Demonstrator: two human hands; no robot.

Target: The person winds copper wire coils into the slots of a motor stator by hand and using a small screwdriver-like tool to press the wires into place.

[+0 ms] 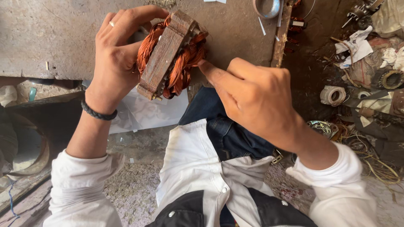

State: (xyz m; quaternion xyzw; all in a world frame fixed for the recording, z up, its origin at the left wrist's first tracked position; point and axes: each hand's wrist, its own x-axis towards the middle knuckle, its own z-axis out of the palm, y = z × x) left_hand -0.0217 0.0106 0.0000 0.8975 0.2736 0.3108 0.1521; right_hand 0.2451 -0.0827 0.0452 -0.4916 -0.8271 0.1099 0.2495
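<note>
A motor stator (168, 54), its rusty laminated iron core wound with bright copper coils, sits raised above our lap at the edge of a worn concrete slab (50, 42). We work it with both hands.

At left, a round pipe opening (23, 147) shows below the slab. Our left hand (113, 59), a ring on one finger and one dark braided band (98, 112) at the wrist, wraps the core's near face, fingers curled over the top and thumb pressed along the side. Under the stator lies one crumpled sheet of white paper (143, 111).

At centre right, our right hand (256, 101) comes in with fingers bunched and one fingertip pressed into the copper windings (185, 63); whether it pinches a strand we cannot tell.

We judge the piece heavy for its size and rigid through the iron stack, which is rough with rust and unlikely to slip. The coils look the delicate part: thin enamelled wire that can kink, scratch or break. The flat outer faces of the core seem the safest place to grip.

Farther right, one metal ring (266, 7) rests on the slab, one pale tape roll (333, 95) lies on the dirt, and a heap of scrap parts (374, 75) with loose wire fills the edge.

We count one stator and two hands.
</note>
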